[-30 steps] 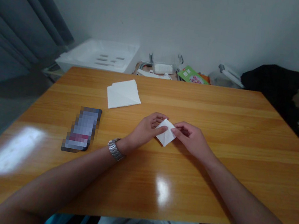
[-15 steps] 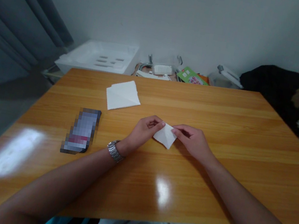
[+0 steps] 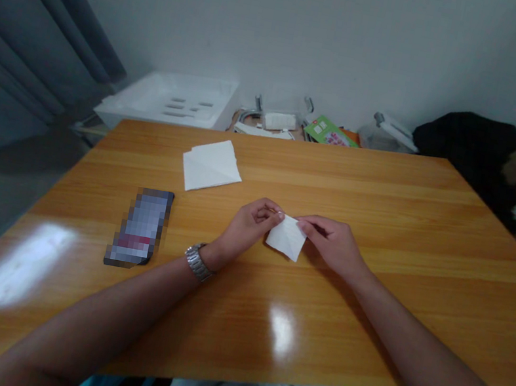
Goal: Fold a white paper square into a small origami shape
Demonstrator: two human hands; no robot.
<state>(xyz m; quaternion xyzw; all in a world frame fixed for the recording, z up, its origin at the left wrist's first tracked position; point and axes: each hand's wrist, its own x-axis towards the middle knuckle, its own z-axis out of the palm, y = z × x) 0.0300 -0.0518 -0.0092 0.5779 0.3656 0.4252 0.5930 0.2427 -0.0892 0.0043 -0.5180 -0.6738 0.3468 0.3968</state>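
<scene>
A small folded white paper (image 3: 286, 237) sits just above the wooden table (image 3: 370, 293), held between both hands. My left hand (image 3: 247, 226), with a metal watch at the wrist, pinches its upper left corner with curled fingers. My right hand (image 3: 332, 242) pinches the upper right corner. The paper hangs down from these two pinches with its lower edge near the tabletop.
A stack of white paper sheets (image 3: 211, 165) lies at the back left of the table. A dark phone (image 3: 141, 226) lies left of my left hand. Behind the table are a white tray (image 3: 169, 101), a green booklet (image 3: 329, 130) and a black bag (image 3: 467, 140).
The paper has turned between my fingers from a diamond lying point-down to a squarer shape hanging from its top corners. Both hands stayed almost in place.
</scene>
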